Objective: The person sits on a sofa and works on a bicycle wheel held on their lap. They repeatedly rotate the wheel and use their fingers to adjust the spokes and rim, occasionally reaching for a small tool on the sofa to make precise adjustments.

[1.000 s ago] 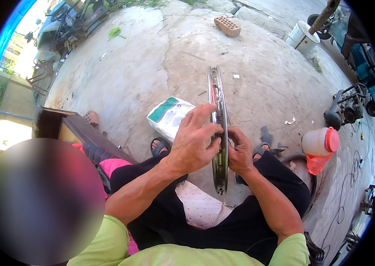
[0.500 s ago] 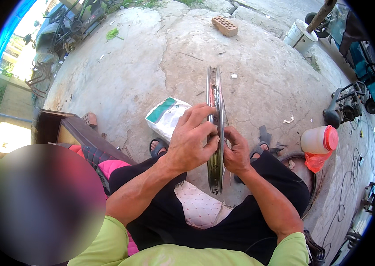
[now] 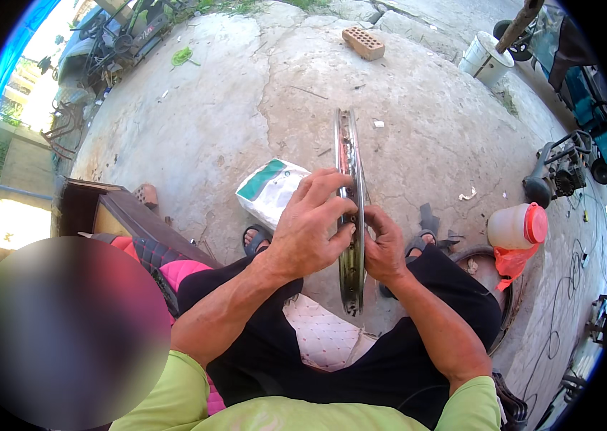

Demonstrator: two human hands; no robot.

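A metal wheel rim [image 3: 348, 280] stands upright, edge-on, between my knees. My left hand [image 3: 307, 230] has its bent fingers and thumb on the rim's inner channel, where small holes show; anything small under the fingertips is too hidden to make out. From the other side, my right hand [image 3: 386, 244] grips the rim with curled fingers, partly hidden behind it. Beyond my left hand lies a white sack [image 3: 266, 188] with a green band. A white quilted pad [image 3: 323, 334] is between my thighs.
A plastic jar [image 3: 511, 226] with red lid and bag sits at right, near a tire [image 3: 497, 337] and small engine [image 3: 565, 172]. A brown box [image 3: 145, 223] stands left; a brick [image 3: 364, 43] and bucket [image 3: 483, 61] lie farther back. A large blurred disc covers the lower left.
Both hands keep their places on the rim. The rim and fingers have shifted only very slightly in the picture.
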